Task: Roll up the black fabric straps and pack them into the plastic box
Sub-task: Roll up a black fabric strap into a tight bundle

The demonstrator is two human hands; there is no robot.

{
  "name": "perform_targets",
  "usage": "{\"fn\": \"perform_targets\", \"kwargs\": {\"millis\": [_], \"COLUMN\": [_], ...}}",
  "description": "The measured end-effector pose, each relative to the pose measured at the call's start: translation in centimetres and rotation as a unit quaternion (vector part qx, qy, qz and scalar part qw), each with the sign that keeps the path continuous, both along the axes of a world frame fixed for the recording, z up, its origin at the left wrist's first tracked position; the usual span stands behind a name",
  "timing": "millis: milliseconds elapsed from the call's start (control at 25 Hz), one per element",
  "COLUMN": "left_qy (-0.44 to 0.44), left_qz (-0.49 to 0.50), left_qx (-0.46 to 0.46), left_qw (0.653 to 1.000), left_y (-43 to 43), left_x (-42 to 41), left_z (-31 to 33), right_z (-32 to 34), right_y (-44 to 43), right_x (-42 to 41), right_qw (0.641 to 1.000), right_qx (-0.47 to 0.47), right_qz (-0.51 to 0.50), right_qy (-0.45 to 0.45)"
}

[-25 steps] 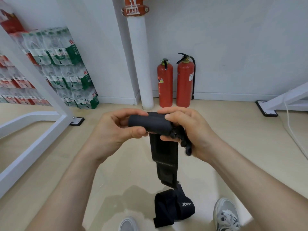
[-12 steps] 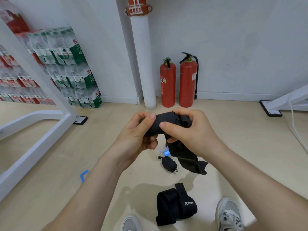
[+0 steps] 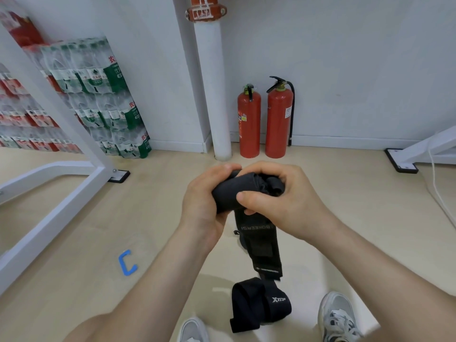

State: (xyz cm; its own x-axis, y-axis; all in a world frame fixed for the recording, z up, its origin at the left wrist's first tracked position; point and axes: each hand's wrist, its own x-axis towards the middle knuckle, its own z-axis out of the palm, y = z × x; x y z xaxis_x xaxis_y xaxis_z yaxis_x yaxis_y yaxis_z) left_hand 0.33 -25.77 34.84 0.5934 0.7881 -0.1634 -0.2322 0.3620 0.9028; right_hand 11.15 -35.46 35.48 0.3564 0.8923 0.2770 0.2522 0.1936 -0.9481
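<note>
Strap: the black strap (image 3: pixel 227 193) is up in the air in front of the person. Part of it is wound into a fat roll, and its loose end hangs down toward the floor (image 3: pixel 74 243).
Left hand: the left hand (image 3: pixel 202 206) curls round the roll's left end.
Right hand: the right hand (image 3: pixel 283 198) wraps over the right end, thumb pressed on the front.
Other strap: a second black strap (image 3: pixel 259 304) lies bunched on the floor between two shoes (image 3: pixel 338 317).
Wall: two red fire extinguishers (image 3: pixel 249 119) stand beside a white pipe (image 3: pixel 212 95).
</note>
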Motion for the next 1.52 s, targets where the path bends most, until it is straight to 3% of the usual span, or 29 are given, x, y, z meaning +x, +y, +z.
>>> {"fn": "perform_targets", "kwargs": {"millis": [240,440,600,760,920,1000,1320,1440,1520], "left_qy": [0.029,0.063,0.066,0.165,0.089,0.087,0.077,0.075,0.083], "left_qz": [0.065,0.002,-0.054,-0.101,-0.031,-0.053,-0.12,-0.131,-0.139], "left_qx": [0.145,0.181,0.117,0.159,0.257,0.314,0.32,0.326,0.319], "left_qw": [0.987,0.982,0.989,0.968,0.962,0.944,0.937,0.933,0.934], "left_y": [0.3,1.6,1.8,1.7,0.7,0.7,2.1,2.3,2.5], "left_x": [0.6,-0.1,-0.2,-0.5,-0.5,-0.6,-2.0,-2.6,-3.0], "left_z": [0.1,0.7,1.0,0.8,0.8,0.5,1.4,1.9,2.1], "right_z": [-0.7,0.0,0.2,0.1,0.1,0.1,0.6,0.3,0.1], "right_y": [0.0,0.0,-0.3,-0.5,-0.2,-0.1,-0.2,-0.1,0.1], "right_x": [0.2,0.9,1.3,1.6,2.3,2.4,3.4,3.9,3.8], "right_qw": [0.995,0.989,0.985,0.984,0.962,0.941,0.882,0.878,0.9], "right_qx": [-0.01,-0.042,-0.071,-0.066,-0.029,-0.014,-0.084,-0.077,-0.093], "right_qz": [0.025,0.039,0.025,-0.005,-0.036,-0.035,0.021,0.057,0.06], "right_qy": [0.092,0.14,0.156,0.164,0.27,0.336,0.462,0.468,0.421]}}
